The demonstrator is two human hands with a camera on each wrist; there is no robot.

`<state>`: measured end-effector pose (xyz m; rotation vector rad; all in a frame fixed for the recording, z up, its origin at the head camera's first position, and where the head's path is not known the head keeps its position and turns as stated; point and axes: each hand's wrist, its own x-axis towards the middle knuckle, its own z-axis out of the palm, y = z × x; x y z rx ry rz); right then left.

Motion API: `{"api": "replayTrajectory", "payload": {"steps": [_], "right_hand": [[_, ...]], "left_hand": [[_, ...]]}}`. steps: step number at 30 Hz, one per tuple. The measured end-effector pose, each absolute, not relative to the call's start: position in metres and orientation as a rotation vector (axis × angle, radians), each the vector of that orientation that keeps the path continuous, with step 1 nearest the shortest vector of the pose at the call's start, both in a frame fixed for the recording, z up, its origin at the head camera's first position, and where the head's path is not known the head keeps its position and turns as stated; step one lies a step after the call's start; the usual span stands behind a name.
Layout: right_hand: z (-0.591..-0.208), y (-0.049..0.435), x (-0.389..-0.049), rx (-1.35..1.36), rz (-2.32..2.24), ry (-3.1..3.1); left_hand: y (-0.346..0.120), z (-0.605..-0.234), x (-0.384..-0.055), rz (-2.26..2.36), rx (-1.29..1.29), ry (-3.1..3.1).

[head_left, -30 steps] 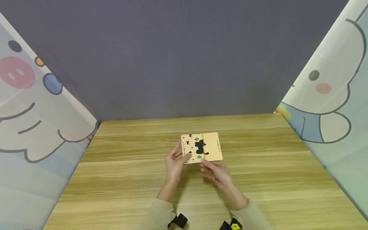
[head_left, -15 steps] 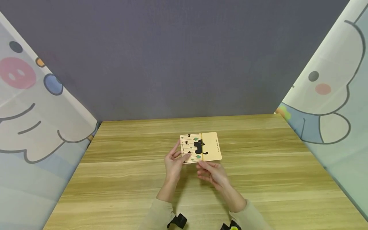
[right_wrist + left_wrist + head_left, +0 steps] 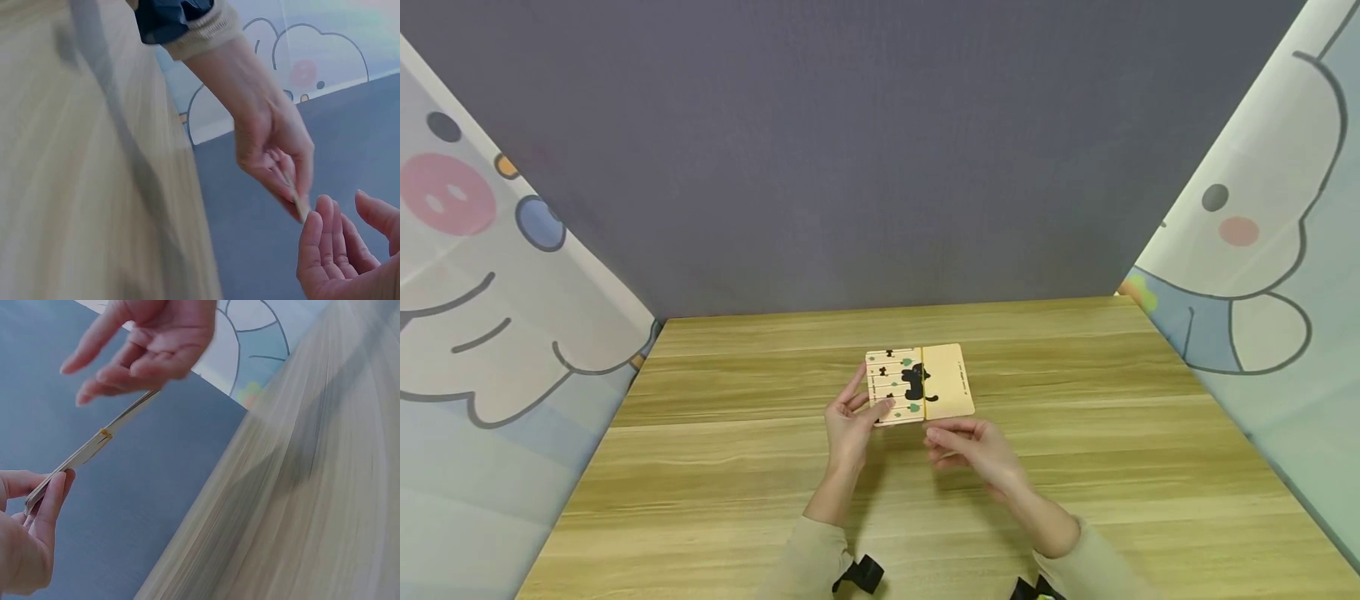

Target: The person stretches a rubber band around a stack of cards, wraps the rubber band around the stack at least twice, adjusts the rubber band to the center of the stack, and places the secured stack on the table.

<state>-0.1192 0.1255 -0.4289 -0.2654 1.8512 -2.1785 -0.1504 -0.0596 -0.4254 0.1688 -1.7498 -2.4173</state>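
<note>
A thin cream booklet (image 3: pixel 947 383) with a black cat, small green shapes and a striped left half is held above the table. Around its middle runs a narrow yellow band (image 3: pixel 106 433). My left hand (image 3: pixel 848 425) pinches the booklet's left end, thumb on the printed face and fingers behind. Edge-on in the left wrist view, the booklet shows several thin layers. Just below its lower edge is my right hand (image 3: pixel 977 454), holding nothing. In the right wrist view the right hand's fingers (image 3: pixel 334 240) are relaxed, with the thumb standing apart.
A wood-grain table (image 3: pixel 722 467) lies under both hands. Behind it rises a dark grey panel (image 3: pixel 880 158). Cartoon-print curtains flank it, one on the left (image 3: pixel 475 333) and one on the right (image 3: pixel 1247 317). Black wrist straps (image 3: pixel 861 575) sit at the sleeves.
My right hand has come off the booklet's lower edge and drawn slightly down and right. The booklet and my left hand have shifted a little to the left, still in the same grip.
</note>
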Motion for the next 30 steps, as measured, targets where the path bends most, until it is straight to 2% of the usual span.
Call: {"api": "replayTrajectory", "payload": {"steps": [5,7,12,15,22,30], "right_hand": [[-0.46,0.148,-0.146,-0.565,-2.119,1.972],[-0.45,0.15,-0.149,-0.599,-2.092,2.042],[-0.379,0.142,-0.135,-0.432,-1.992,2.257],[-0.361,0.142,-0.14,-0.404,-1.926,2.361],[-0.349,0.143,-0.164,-0.435,-1.776,2.607],[-0.354,0.143,-0.19,-0.519,-1.784,2.583]], "left_hand": [[-0.061,-0.427,-0.15,-2.439,0.166,-1.74],[-0.061,-0.428,-0.149,-2.445,0.164,-1.738],[-0.062,-0.43,-0.148,-2.438,0.156,-1.749],[-0.062,-0.43,-0.147,-2.443,0.148,-1.749],[-0.062,-0.43,-0.145,-2.457,0.133,-1.755],[-0.062,-0.43,-0.143,-2.466,0.124,-1.77]]}}
